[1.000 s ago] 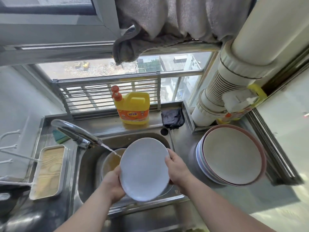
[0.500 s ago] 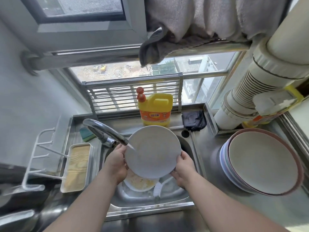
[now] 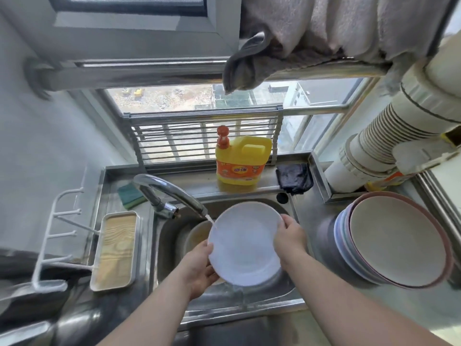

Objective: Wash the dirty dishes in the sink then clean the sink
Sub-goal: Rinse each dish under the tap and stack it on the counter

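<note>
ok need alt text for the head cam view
Two hands, left hand and right hand, hold a white plate under the running faucet over a steel sink. Yellow detergent bottle behind, stacked bowls to the right.

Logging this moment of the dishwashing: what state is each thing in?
Tap: running, water hitting the plate.
Plate: tilted over the sink, held by both hands.
Left hand: gripping plate's edge.
Right hand: gripping plate's edge.
Soap bottle: upright, capped.
Bowls: stacked on the counter.
</note>
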